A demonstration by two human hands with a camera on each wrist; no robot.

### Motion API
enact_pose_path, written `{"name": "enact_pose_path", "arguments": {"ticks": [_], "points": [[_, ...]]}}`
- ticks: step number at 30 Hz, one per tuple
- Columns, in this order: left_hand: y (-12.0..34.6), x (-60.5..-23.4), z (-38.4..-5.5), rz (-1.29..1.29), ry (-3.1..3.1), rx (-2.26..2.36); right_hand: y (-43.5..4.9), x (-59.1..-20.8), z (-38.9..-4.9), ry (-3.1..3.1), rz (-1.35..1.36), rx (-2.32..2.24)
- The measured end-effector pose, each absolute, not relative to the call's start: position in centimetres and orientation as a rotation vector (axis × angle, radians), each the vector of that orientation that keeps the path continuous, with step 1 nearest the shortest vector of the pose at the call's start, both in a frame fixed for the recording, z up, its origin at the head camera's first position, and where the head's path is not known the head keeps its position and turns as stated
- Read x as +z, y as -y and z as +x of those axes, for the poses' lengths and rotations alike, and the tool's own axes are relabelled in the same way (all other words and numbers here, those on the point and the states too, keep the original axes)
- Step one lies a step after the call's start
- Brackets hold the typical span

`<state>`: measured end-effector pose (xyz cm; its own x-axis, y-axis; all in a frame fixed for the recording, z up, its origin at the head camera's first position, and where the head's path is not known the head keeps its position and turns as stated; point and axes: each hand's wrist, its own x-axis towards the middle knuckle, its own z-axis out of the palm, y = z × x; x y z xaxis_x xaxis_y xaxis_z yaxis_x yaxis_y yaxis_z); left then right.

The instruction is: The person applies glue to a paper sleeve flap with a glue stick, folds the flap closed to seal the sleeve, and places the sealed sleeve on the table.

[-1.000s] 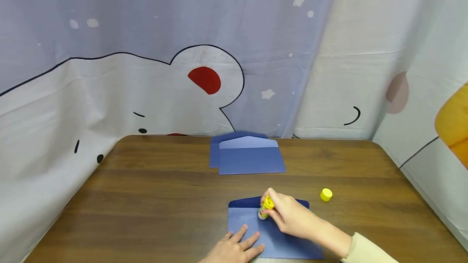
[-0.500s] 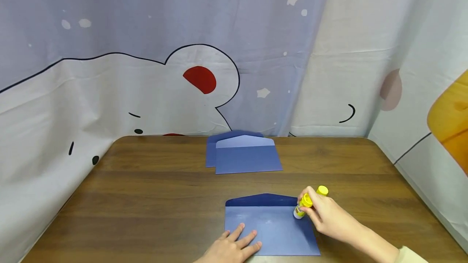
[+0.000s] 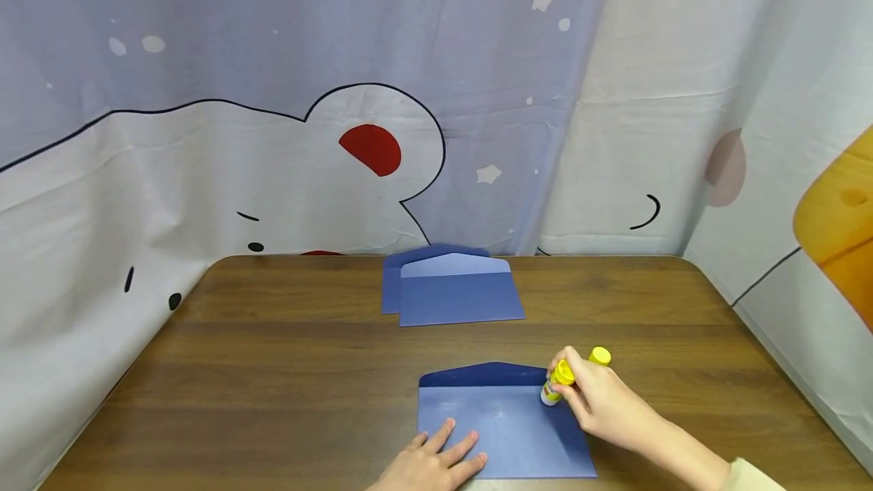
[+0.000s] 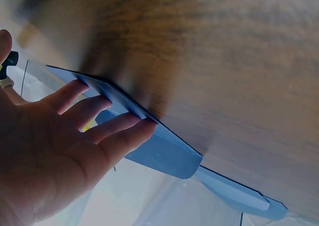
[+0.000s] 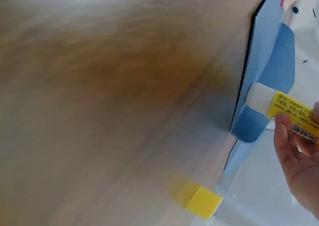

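Note:
A blue envelope (image 3: 505, 438) lies on the table with its dark flap (image 3: 477, 375) unfolded toward the far side. My left hand (image 3: 430, 463) rests on its lower left part, fingers spread and straight. In my right hand (image 3: 603, 400) I grip a yellow and white glue stick (image 3: 558, 383), white end down, at the envelope's upper right, just below the flap fold. The right wrist view shows that white end of the glue stick (image 5: 291, 111) right at the paper, with thumb and fingers round the yellow label. Faint whitish marks show on the envelope's surface.
Two more blue envelopes (image 3: 460, 299) overlap at the table's far edge, flaps up. A yellow cap (image 3: 600, 355) stands on the wooden table (image 3: 286, 400), just beyond my right hand. A printed curtain (image 3: 225, 173) hangs behind and beside the table.
My right hand has carried the glue stick rightward along the envelope's upper edge, then slightly back left. The left hand has stayed on the envelope. The head view has shifted slightly.

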<state>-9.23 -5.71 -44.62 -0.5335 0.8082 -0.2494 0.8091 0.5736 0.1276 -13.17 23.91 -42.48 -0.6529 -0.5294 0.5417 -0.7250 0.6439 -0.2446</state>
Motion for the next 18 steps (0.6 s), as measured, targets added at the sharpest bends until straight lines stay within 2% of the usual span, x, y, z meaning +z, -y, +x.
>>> {"name": "enact_pose_path", "arguments": {"ticks": [18], "points": [[5.7, -44.6, -8.9, 1.342, -2.604, -0.058, -18.2, -42.4, -13.9, 2.485, 1.135, 0.752]]}}
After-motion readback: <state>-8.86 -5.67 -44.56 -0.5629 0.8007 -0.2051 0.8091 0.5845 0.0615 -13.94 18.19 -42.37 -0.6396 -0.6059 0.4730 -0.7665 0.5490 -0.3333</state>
